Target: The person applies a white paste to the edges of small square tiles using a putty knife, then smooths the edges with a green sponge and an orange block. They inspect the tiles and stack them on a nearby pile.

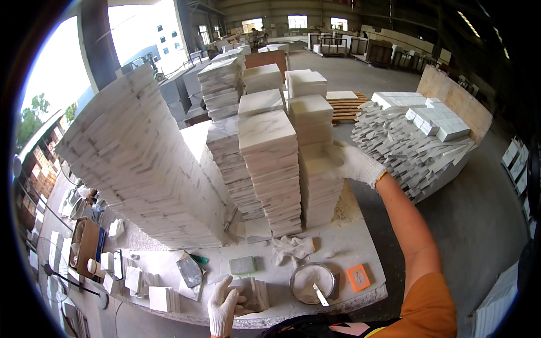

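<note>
Left hand [221, 307], in a white work glove, sits at the near edge of the dusty white workbench [360, 248], fingers closed on a small stack of marble pieces [255, 294] lying flat on the bench top. Just right of it: round bowl of white powder [311, 281] with a scraper resting inside, then an orange rectangular block [358, 277]. Spare crumpled white glove [294, 247] lies behind the bowl; a grey sanding block [243, 265] lies to its left. Right hand [352, 163], also gloved, arm extended, palm flat against the upper right side of a tall stack of white marble tiles [317, 180]; grip on the stack is not clear, contact only. Adjacent taller veined tile stack [270, 169] stands touching on its left. Large leaning stack of tiles [141, 169] occupies the bench's left. Pallet of narrow marble strips [411, 138] stands on the floor, right, well apart.
</note>
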The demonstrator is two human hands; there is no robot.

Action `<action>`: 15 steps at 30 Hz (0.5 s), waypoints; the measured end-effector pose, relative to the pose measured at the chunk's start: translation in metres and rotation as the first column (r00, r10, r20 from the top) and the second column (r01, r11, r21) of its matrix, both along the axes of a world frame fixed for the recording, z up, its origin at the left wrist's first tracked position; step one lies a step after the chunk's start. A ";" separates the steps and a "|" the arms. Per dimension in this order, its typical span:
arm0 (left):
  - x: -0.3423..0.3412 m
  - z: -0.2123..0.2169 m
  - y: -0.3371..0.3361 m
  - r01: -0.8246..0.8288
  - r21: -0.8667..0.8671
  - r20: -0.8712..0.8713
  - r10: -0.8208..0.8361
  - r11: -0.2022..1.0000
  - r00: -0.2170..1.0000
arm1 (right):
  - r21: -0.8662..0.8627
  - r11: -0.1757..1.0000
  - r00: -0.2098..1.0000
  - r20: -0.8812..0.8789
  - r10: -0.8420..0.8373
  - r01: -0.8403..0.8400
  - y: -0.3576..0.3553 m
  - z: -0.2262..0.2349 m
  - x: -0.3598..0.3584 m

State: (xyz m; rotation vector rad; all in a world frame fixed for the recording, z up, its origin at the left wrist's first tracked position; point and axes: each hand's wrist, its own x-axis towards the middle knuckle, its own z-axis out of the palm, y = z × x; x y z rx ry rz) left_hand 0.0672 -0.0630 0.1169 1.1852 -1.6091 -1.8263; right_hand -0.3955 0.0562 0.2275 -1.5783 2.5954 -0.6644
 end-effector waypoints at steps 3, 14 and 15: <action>0.000 0.005 0.003 -0.011 0.011 -0.011 0.011 1.000 1.000 | -0.021 1.000 0.999 0.041 0.008 -0.007 0.001 -0.001 -0.001; 0.001 -0.004 -0.007 0.040 0.041 -0.034 -0.038 0.998 0.999 | -0.248 0.958 0.990 -0.028 0.138 -0.141 0.015 -0.025 -0.016; 0.002 -0.006 -0.007 0.042 0.027 -0.037 -0.041 0.999 0.999 | -0.255 0.958 0.991 -0.014 0.135 -0.134 0.015 -0.023 -0.015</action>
